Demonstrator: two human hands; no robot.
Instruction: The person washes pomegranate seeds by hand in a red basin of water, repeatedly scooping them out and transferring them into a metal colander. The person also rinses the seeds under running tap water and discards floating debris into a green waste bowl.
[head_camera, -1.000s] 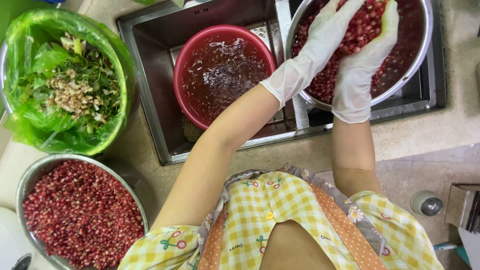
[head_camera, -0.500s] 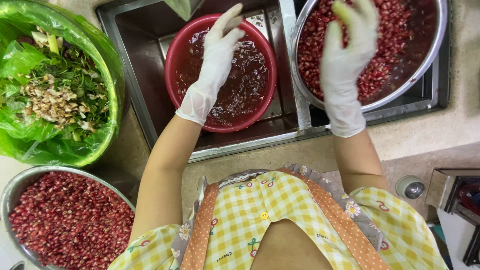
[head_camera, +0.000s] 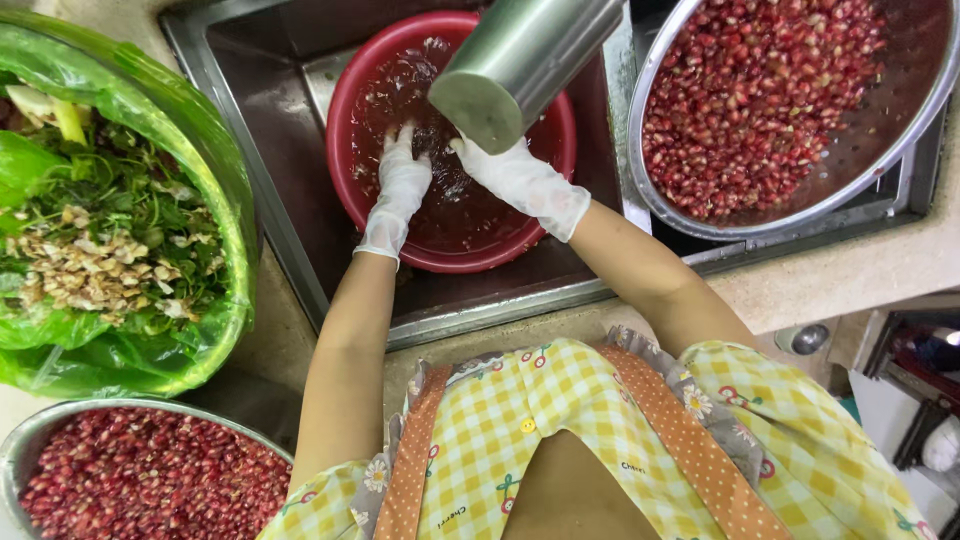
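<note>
Left hand (head_camera: 400, 185), in a white glove, is open, fingers spread and dipped into the reddish water of the red basin (head_camera: 350, 190); its grip holds nothing. Right hand (head_camera: 515, 175), also gloved, lies flat in the same water beside it, close but apart; its fingertips are hidden behind the steel faucet spout (head_camera: 520, 60) that crosses the view, so its grip appears open but cannot be confirmed at the tips.

Change noted: half a second ago the left hand hovered over the basin and the right was raised above the steel colander (head_camera: 900, 130); a second ago both were in that colander. Both hands have now come down into the basin. Judgement: handling of the seeds in the colander has paused, and the work has shifted to the water, either rinsing the gloves or gathering what remains there.

The basin stands in the sink (head_camera: 280, 140). The colander, filled with red pomegranate seeds (head_camera: 760, 110), rests over the right of the sink. On the desk (head_camera: 850, 275) to the left sits a green-lined bowl (head_camera: 130, 350) of peel and green scraps; below it, a second steel bowl (head_camera: 30, 440) of seeds.
</note>
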